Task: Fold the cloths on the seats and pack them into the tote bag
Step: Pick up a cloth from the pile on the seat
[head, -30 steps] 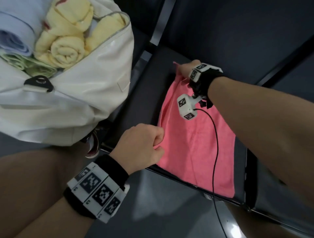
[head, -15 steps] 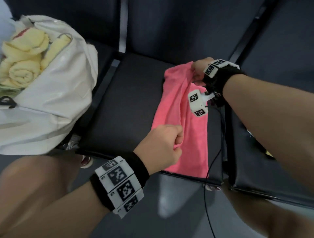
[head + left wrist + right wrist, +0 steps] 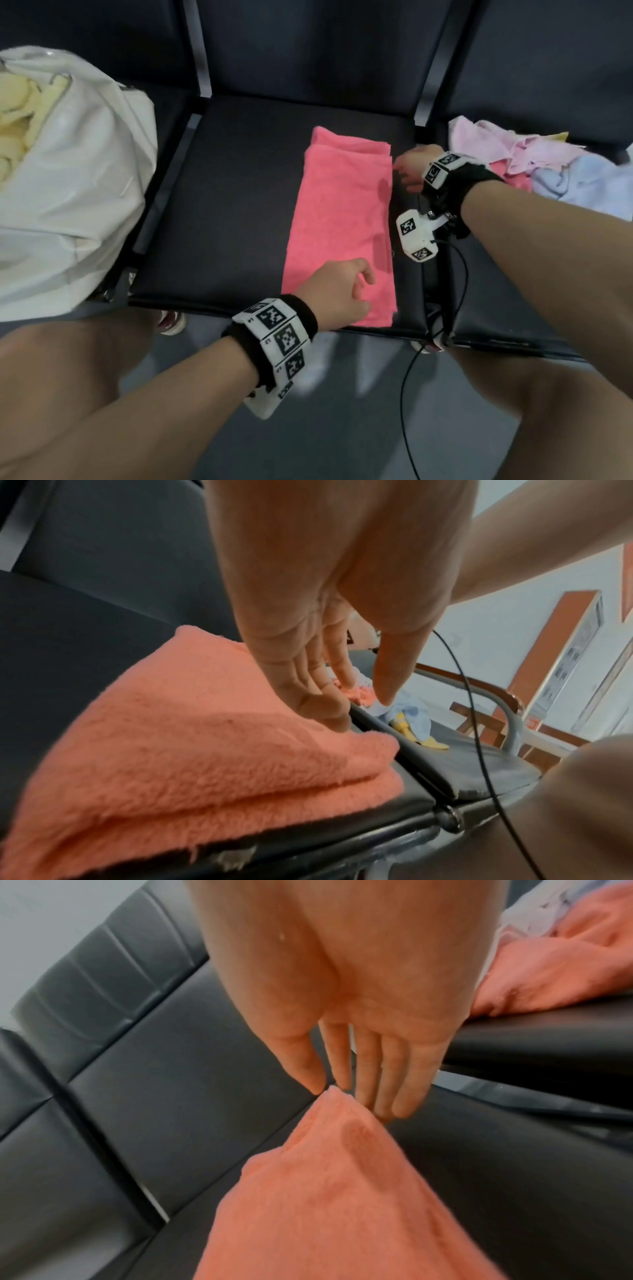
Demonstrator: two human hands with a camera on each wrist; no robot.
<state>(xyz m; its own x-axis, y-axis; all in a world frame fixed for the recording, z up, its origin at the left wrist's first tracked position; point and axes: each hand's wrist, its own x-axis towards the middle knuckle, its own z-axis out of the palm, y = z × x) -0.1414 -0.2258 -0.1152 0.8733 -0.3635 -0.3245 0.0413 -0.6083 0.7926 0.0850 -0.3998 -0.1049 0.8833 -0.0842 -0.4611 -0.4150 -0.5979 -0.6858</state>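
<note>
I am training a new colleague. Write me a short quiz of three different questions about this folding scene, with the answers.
1. True or false: the pink cloth lies folded in a long strip on the middle seat.
2. Which holds the yellow rolled cloths: A) the white tote bag, B) the right seat, C) the floor?
3. Fill in: the unfolded cloth pile lies on the ___ seat.

Key: 1 true; 2 A; 3 right. The left hand and right hand are open.

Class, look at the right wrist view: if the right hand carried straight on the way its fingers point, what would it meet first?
The right hand would most likely meet the far corner of the folded pink terry cloth; its fingertips hover just beside it, though depth is unclear.
</note>
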